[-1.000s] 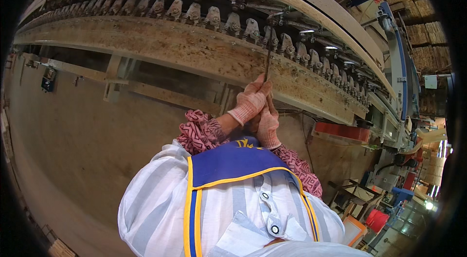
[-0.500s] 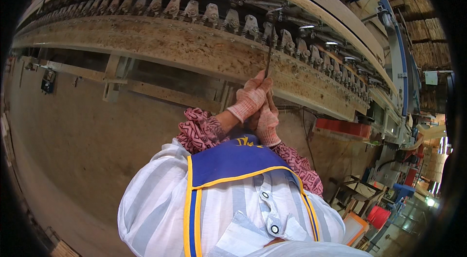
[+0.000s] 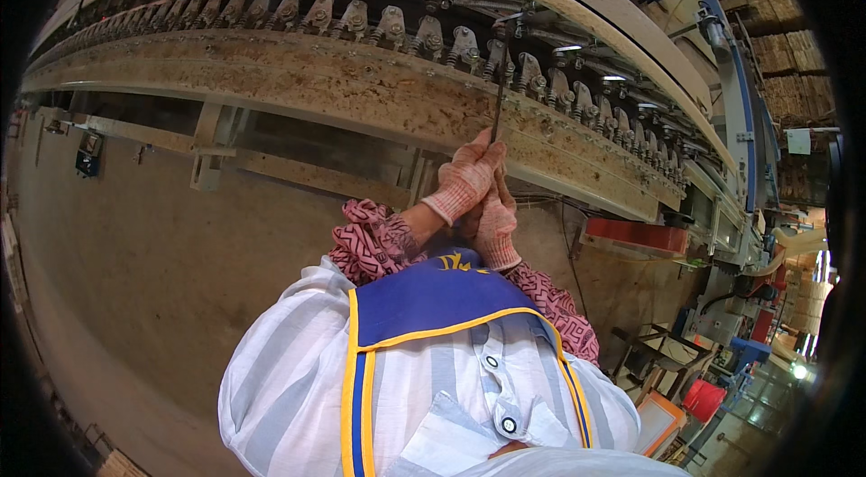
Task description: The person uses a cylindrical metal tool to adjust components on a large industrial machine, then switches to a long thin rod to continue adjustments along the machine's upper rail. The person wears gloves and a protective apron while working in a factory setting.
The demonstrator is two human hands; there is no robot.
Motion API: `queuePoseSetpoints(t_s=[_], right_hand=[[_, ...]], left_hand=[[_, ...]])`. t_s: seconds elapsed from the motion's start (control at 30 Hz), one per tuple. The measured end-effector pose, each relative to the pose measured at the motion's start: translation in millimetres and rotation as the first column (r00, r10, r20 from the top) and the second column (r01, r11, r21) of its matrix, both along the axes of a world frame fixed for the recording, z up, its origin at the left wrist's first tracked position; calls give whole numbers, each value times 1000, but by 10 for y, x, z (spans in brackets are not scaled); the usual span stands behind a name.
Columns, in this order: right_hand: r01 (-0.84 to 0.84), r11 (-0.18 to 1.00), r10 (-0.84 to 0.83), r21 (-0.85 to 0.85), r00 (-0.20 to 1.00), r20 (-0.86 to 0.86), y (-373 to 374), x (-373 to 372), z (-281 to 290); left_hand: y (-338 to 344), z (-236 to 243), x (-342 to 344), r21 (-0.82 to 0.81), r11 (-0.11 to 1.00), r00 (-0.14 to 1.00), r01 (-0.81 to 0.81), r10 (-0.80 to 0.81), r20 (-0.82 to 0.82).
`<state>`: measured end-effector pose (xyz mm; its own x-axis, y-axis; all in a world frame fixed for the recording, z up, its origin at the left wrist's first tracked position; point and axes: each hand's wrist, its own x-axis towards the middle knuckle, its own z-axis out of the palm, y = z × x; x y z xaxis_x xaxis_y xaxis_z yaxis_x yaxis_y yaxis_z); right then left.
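Both my hands wear pinkish knit gloves and meet in front of my chest. My left hand is closed around the lower end of a thin dark metal rod tool, and my right hand grips just below it. The rod points up to a long row of metal clamp-like fittings along a large curved machine. Its tip sits at one fitting. Below the fittings runs a rusty, grimy beam.
The machine frame curves from upper left to the right edge. A concrete floor lies on the left. A red tray hangs under the beam at right. An orange crate and a red bucket stand lower right among other machinery.
The hands and rod have held nearly the same place, with only a slight shift of the rod against the fitting.
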<state>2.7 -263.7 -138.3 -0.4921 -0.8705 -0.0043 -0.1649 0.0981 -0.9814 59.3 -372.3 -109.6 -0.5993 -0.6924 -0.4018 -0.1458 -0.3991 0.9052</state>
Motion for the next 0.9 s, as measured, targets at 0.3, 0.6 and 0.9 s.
queuePoseSetpoints(t_s=[0.3, 0.6, 0.9], right_hand=[[17, 1000, -16, -9, 999, 47, 6, -34, -45], [1, 999, 1, -38, 998, 59, 11, -39, -98], [-25, 997, 27, -71, 999, 24, 19, -56, -121]], left_hand=[[-60, 315, 123, 62, 991, 993, 116, -116, -4], [95, 51, -15, -38, 986, 985, -162, 160, -65], [37, 37, 13, 64, 996, 989, -57, 65, -132]])
